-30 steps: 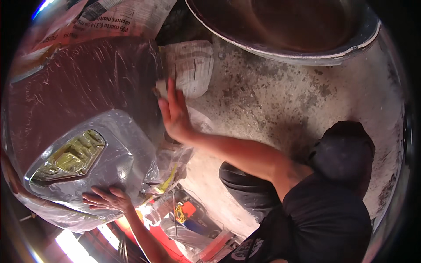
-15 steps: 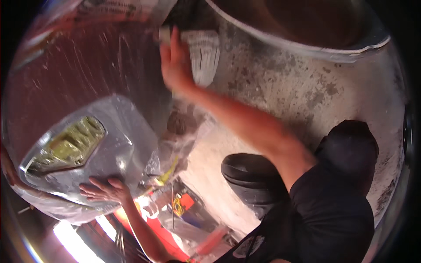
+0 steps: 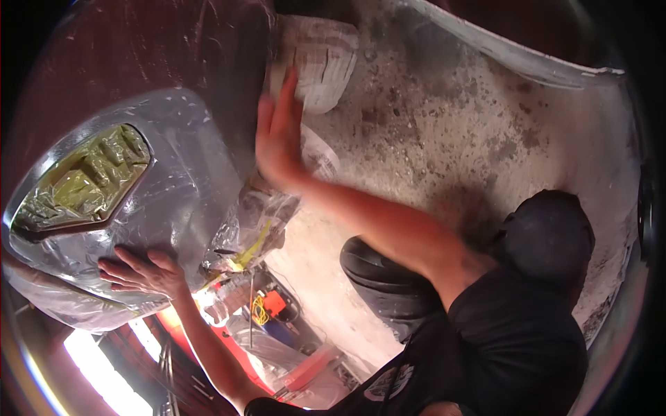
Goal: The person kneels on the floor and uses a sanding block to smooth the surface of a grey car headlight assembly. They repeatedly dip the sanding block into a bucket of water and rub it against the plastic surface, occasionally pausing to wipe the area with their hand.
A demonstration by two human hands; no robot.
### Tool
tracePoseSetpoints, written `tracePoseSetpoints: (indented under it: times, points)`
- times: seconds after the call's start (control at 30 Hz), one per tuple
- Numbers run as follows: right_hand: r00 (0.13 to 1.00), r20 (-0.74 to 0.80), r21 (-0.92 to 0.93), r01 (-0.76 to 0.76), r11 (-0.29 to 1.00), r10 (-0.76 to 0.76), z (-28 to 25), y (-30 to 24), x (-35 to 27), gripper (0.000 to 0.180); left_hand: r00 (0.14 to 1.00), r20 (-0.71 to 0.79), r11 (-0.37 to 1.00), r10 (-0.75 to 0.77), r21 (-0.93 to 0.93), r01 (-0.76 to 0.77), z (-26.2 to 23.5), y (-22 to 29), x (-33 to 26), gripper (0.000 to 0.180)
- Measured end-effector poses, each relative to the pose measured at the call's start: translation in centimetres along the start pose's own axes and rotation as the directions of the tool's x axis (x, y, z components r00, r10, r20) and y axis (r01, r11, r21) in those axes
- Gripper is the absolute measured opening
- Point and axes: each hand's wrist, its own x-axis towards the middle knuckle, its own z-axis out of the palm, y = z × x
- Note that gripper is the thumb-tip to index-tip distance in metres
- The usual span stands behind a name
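My left hand [image 3: 144,274] lies flat with fingers spread on the grey, scuffed part of a car body panel [image 3: 173,166]. Just above it is a recess covered with clear film and yellowish masking [image 3: 87,180]. My right hand [image 3: 279,142], blurred by motion, is raised along the right edge of the dark maroon panel [image 3: 173,48]. Its fingers are stretched long over a small tan pad [image 3: 277,75], pressed toward that edge; the smear hides its exact shape. Crumpled plastic film with yellow tape [image 3: 253,243] hangs between the two hands.
Stained concrete floor [image 3: 430,118] spreads to the right. A pale, ribbed piece [image 3: 326,66] lies beyond my right hand. A large curved panel with a pale rim [image 3: 513,59] stands top right. Below are an orange item with yellow cord [image 3: 267,308] and bright lamps [image 3: 104,374].
My view has shifted, and both hands appear slightly further left or lower. My right hand has moved down along the panel's edge with the tan pad. My left hand stays on the grey panel.
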Motion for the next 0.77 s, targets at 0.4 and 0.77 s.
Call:
tracePoseSetpoints:
  times: [0.4,0.77]
  points:
    - [0.961,-0.004,-0.048,0.277,0.96,-0.277,-0.6,-1.8,-0.6,0.078,0.999,0.017,0.999,-0.043,-0.02,0.043,0.1,-0.2,-0.4,0.069]
    - [0.766,-0.153,-0.047,0.626,0.778,-0.625,0.1,-6.6,7.9,0.076,0.998,-0.061,1.0,-0.025,-0.014,0.024,0.7,-0.6,-0.8,0.067]
